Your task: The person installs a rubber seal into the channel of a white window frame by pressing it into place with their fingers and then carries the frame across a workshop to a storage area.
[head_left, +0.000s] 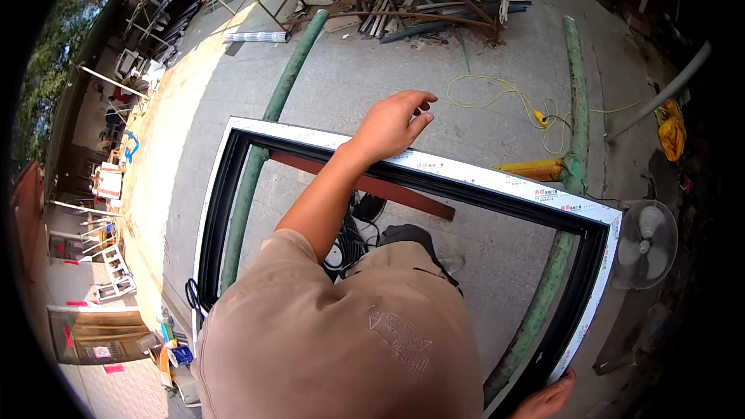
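The weak point is support: the rectangular window frame (pixel 475 173) lies across two round green tubes, the left tube (pixel 291 77) and the right tube (pixel 576 93), with no clamp in sight. An uneven push on one side could skid or swivel it, since smooth film on curved metal probably gives little friction. Its far right corner sits close to the pedestal fan (pixel 646 244), so a slide that way might knock the fan's guard. Black cables (pixel 349 244) coiled below the opening could snag a foot, and dragging over rough paint could scuff the film.

The left hand (pixel 394 122) is loosely curled and grips nothing, its wrist over the far rail. The right hand (pixel 548 399) has its fingers along the outer edge of the right side; the picture's lower border cuts it off, so I cannot tell how firmly it holds, and the torso hides the near rail.

The frame's outer face wears glossy white film with small red print; inside runs a dark, stepped, grooved profile with square corners. The tubes look chipped and mottled, the red-brown bar (pixel 372 186) flat and matte, the floor (pixel 411 54) grey and gritty.
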Demonstrator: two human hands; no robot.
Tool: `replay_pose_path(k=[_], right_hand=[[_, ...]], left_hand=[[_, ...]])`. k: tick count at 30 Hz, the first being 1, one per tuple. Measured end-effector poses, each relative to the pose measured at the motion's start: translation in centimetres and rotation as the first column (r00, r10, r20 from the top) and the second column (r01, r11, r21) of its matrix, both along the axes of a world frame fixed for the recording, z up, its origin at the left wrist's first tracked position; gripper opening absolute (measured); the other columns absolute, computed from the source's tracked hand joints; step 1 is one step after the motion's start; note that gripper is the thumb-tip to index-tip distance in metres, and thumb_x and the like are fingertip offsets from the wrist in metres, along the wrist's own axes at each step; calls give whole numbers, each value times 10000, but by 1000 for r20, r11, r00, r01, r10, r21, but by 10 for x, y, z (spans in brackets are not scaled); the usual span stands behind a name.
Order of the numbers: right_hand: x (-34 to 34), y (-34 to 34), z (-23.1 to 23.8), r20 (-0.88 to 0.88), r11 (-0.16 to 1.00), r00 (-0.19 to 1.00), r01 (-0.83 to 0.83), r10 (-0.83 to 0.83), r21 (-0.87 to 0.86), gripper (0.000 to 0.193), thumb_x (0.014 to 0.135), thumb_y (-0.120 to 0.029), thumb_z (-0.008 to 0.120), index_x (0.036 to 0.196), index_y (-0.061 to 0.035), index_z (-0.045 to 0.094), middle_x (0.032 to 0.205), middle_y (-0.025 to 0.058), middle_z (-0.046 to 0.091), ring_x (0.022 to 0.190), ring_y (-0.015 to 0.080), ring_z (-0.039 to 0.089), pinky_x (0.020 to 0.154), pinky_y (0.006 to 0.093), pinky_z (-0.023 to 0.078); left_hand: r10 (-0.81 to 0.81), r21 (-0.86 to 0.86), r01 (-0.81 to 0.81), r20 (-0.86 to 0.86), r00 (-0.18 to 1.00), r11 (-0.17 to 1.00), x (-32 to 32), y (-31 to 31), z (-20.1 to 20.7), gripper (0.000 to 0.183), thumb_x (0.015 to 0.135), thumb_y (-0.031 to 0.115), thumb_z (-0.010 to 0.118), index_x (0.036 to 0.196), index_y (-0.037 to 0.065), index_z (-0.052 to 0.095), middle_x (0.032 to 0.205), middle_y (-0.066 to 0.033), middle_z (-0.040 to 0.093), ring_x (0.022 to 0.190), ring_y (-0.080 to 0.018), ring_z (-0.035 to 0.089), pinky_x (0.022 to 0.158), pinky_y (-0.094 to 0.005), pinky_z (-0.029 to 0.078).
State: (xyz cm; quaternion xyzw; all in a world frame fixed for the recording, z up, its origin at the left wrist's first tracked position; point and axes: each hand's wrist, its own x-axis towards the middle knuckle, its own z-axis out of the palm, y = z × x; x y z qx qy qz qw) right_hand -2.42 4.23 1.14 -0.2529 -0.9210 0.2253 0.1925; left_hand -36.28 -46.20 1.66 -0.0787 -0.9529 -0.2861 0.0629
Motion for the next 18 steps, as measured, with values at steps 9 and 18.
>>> replay_pose_path(k=[9, 18], right_hand=[[-143, -12, 32, -78, 958, 955, -287, 287, 22, 478, 1186, -302, 475, 1099, 93, 730, 979, 242, 734, 869, 344, 657, 843, 459, 546], [-178, 28, -19, 43, 976, 994, -110, 104, 186, 620, 1150, -466, 479, 1252, 94, 723, 1187, 314, 733, 1069, 424, 695, 964, 467, 543]], left_hand=[[396, 33, -394, -70, 916, 918, 58, -114, -11, 342, 1039, 257, 668, 1311, 55, 709, 1209, -181, 755, 1089, -360, 733, 938, -453, 574], [324, -29, -323, 134, 937, 946, 39, -110, -6, 367, 1024, 378, 648, 1205, 75, 748, 1105, -154, 789, 1050, -384, 740, 919, -519, 577]])
